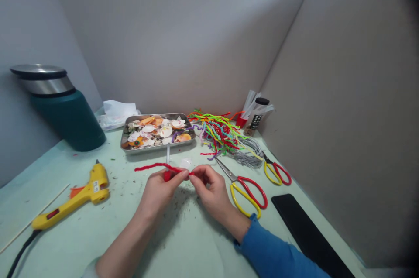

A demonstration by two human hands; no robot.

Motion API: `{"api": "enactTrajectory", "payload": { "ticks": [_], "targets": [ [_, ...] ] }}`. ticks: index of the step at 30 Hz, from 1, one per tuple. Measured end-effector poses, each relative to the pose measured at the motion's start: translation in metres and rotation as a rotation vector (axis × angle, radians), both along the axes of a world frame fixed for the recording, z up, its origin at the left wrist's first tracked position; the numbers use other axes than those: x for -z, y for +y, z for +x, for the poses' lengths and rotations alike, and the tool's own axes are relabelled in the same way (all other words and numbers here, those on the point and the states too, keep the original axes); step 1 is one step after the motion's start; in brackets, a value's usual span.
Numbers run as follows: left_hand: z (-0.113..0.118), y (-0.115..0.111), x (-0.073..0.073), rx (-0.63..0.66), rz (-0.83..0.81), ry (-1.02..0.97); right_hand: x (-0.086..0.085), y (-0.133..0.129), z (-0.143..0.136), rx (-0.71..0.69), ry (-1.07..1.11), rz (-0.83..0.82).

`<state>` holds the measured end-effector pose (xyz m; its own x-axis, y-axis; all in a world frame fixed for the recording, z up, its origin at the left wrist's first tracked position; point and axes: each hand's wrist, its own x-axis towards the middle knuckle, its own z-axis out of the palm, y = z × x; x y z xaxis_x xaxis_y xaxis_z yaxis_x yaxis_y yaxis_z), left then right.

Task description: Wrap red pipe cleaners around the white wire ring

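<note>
Near the middle of the table, my left hand (163, 188) is closed in a pinch on a red pipe cleaner (152, 166), whose free end sticks out to the left. A translucent stick (168, 153) stands up behind its fingers, with a red bit at its lower end. My right hand (211, 186) pinches the other end of the red pipe cleaner, its fingertips almost touching those of my left hand. Just right of it lie large scissors (240, 182) with red and yellow handles.
A metal tray (157, 148) of shells and a pile of coloured pipe cleaners (222, 132) lie behind. Left are a yellow glue gun (78, 199), thin stick (36, 217) and green bottle (68, 116). Right are smaller scissors (277, 171), a black flat object (307, 230) and a jar (257, 117).
</note>
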<state>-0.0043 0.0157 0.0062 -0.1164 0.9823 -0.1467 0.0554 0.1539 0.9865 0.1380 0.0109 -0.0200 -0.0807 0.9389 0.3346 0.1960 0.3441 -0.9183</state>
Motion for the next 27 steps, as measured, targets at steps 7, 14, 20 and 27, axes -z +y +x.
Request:
{"api": "enactTrajectory", "payload": {
  "ticks": [7, 14, 20, 27],
  "targets": [
    [0.005, -0.003, 0.003, 0.068, 0.079, -0.025, 0.004, 0.002, 0.001, 0.073, 0.024, 0.002],
    [0.002, -0.011, 0.001, 0.072, 0.357, 0.137, 0.004, 0.004, -0.002, 0.034, 0.153, -0.174],
    [0.004, -0.009, 0.002, 0.045, 0.255, 0.143, 0.002, 0.004, -0.002, -0.025, 0.214, -0.218],
    [0.004, -0.007, -0.002, -0.008, 0.060, 0.091, -0.005, 0.000, 0.002, -0.043, 0.159, -0.191]
  ]
}}
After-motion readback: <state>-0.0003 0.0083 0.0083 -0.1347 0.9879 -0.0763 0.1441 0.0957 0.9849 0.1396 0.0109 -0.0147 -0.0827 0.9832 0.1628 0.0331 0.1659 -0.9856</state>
